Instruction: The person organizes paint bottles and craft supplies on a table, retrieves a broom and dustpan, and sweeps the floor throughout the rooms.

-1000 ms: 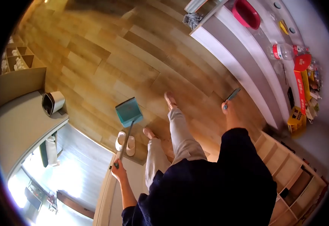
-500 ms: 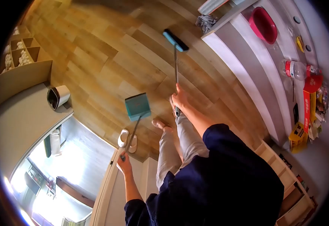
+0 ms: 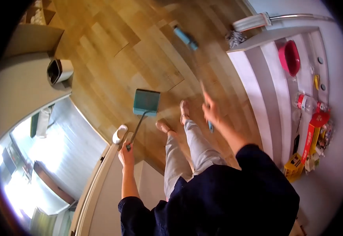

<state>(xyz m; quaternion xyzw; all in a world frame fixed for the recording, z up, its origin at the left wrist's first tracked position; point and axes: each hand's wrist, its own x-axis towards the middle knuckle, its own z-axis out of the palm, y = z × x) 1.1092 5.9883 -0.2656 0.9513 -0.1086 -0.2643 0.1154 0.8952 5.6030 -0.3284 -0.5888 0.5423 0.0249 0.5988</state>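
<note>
My right hand [image 3: 212, 110] is closed round the handle of a broom, whose blue head [image 3: 185, 38] is out on the wood floor ahead of me. Motion blurs the broom's stick, and a blue grip end shows below the hand. At lower left my left hand [image 3: 126, 153] grips the long handle of a dustpan [image 3: 146, 101]. The green pan lies on the floor in front of my feet, left of the broom. I cannot make out any dirt in it.
White slippers [image 3: 120, 134] lie beside the doorway at left. A bin [image 3: 59, 71] stands by the left wall. White steps or shelves [image 3: 254, 74] at right hold a pink basin [image 3: 289, 58], a plastic bottle [image 3: 305, 103] and yellow boxes [image 3: 294, 166]. A grey cloth [image 3: 235, 38] sits behind them.
My right hand has moved right and a little nearer to me with the broom, whose head has turned. The view has shifted; my left hand still holds the dustpan.
</note>
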